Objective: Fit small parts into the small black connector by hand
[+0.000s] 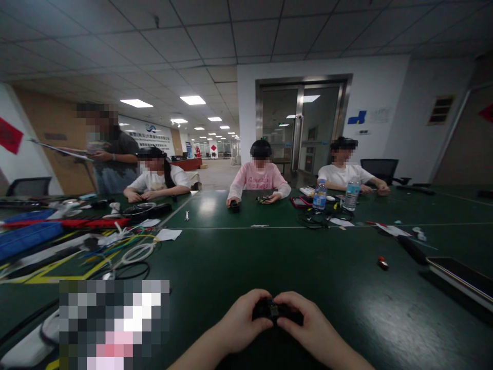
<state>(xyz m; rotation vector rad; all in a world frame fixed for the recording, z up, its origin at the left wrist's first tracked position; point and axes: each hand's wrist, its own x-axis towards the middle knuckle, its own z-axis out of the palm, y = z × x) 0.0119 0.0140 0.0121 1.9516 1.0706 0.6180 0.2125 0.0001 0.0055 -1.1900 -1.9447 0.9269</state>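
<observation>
Low in the middle of the view, a small black object (273,310) sits between my two hands, just above or on the green table (215,267). It looks like a dark plastic part, but its kind is too dim to make out. My left hand (243,319) closes on its left side, thumb below and fingers curled over the top. From the right, my right hand (304,317) grips it the same way, thumb and fingers bent round it. The fingertips of both hands nearly meet at its middle and hide part of it.
Left lie cables (134,253), a blue tray (31,239) and a white power strip (34,341). At right are a red-and-white small item (382,263) and a tablet-like device (462,275). Across the table stand bottles (319,195); several people sit or stand there.
</observation>
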